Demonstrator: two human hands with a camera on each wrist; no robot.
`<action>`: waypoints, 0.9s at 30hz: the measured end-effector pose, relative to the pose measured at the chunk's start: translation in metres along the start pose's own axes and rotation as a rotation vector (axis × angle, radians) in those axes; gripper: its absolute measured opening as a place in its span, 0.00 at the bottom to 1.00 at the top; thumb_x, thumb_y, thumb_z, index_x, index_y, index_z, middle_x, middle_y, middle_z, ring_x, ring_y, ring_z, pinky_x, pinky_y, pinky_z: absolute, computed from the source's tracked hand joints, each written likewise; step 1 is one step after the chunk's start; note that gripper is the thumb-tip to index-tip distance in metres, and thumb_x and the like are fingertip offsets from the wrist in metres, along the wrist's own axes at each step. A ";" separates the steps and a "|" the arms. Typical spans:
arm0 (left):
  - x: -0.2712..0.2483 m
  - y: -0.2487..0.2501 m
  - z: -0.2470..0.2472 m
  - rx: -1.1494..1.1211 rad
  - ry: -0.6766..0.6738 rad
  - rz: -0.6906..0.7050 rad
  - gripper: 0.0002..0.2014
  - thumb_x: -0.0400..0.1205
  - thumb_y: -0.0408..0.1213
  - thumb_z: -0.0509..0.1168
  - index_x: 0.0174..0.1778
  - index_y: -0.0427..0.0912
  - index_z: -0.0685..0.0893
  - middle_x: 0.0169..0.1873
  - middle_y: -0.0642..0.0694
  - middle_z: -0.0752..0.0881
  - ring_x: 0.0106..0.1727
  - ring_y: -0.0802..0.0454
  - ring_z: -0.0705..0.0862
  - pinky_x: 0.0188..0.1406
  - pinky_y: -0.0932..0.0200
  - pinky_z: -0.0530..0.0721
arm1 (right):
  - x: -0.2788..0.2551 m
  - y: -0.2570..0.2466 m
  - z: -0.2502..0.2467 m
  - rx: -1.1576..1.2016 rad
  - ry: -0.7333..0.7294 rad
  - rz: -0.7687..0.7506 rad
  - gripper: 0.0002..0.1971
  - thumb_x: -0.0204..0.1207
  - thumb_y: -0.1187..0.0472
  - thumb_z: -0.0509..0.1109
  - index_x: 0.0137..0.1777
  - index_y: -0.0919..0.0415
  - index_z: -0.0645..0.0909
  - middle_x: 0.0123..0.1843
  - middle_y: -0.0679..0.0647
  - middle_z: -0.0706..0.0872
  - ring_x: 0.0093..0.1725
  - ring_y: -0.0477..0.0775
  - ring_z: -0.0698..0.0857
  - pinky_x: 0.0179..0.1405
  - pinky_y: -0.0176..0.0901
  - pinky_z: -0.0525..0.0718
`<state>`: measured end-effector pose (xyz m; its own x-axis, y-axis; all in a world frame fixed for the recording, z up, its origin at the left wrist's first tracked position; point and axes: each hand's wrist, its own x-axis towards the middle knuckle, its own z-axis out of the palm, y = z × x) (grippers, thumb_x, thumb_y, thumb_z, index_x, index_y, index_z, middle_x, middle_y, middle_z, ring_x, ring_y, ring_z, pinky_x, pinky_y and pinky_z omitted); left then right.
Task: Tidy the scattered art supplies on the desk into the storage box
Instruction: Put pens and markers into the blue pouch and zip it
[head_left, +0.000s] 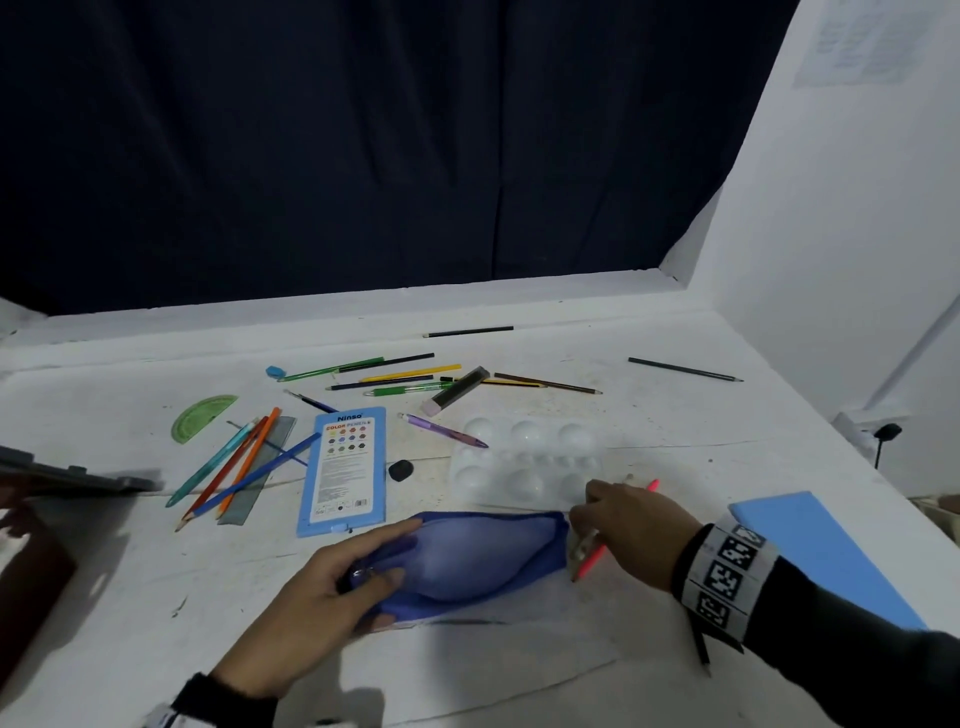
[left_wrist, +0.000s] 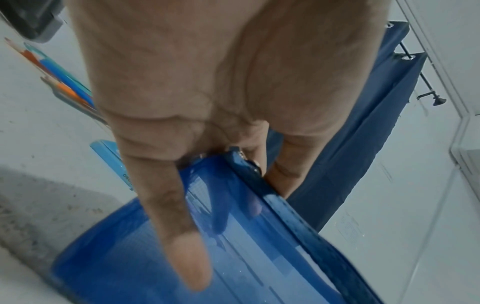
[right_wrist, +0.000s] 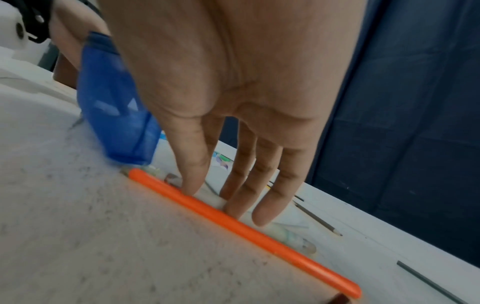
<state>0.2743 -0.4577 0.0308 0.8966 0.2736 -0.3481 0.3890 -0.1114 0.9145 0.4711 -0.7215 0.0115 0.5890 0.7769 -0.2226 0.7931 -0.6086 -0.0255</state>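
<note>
Left hand (head_left: 317, 587) grips blue mesh pouch (head_left: 467, 556), holding its mouth open (to load it); right hand (head_left: 631, 530), fingers straight, presses orange pencil (right_wrist: 233, 220) on counter (head_left: 675, 426), nothing grasped.

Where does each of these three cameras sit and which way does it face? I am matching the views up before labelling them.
Head: worn on the head, looks forward and down over the desk; both hands and a tagged wristband show.
Left wrist: looks along the left hand to its fingers holding the blue mesh pouch.
Right wrist: looks along the right hand, fingertips at the orange pen.
Shared: all three show the pouch; head and right wrist share the pen.
</note>
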 end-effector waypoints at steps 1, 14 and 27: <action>0.000 -0.001 0.000 0.004 0.006 0.013 0.20 0.83 0.34 0.69 0.62 0.66 0.87 0.66 0.64 0.82 0.63 0.52 0.84 0.51 0.51 0.91 | 0.001 0.000 0.000 -0.003 0.005 0.003 0.19 0.77 0.73 0.59 0.60 0.51 0.78 0.56 0.52 0.76 0.52 0.57 0.82 0.46 0.52 0.85; 0.003 0.003 -0.015 0.076 0.092 0.179 0.27 0.69 0.45 0.76 0.63 0.72 0.84 0.69 0.64 0.82 0.79 0.58 0.70 0.67 0.50 0.84 | 0.015 0.006 -0.028 0.109 0.282 0.073 0.09 0.85 0.62 0.59 0.59 0.50 0.76 0.51 0.51 0.79 0.43 0.56 0.84 0.41 0.51 0.84; -0.009 0.011 -0.002 0.097 0.106 0.185 0.25 0.84 0.30 0.66 0.59 0.73 0.86 0.62 0.72 0.83 0.68 0.60 0.79 0.58 0.53 0.89 | -0.009 -0.099 -0.075 0.684 0.526 -0.232 0.11 0.88 0.50 0.54 0.61 0.49 0.76 0.54 0.43 0.84 0.54 0.46 0.83 0.57 0.47 0.83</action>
<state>0.2707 -0.4591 0.0447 0.9294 0.3382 -0.1478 0.2430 -0.2592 0.9348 0.3991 -0.6565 0.0896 0.5539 0.7636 0.3319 0.7339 -0.2595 -0.6277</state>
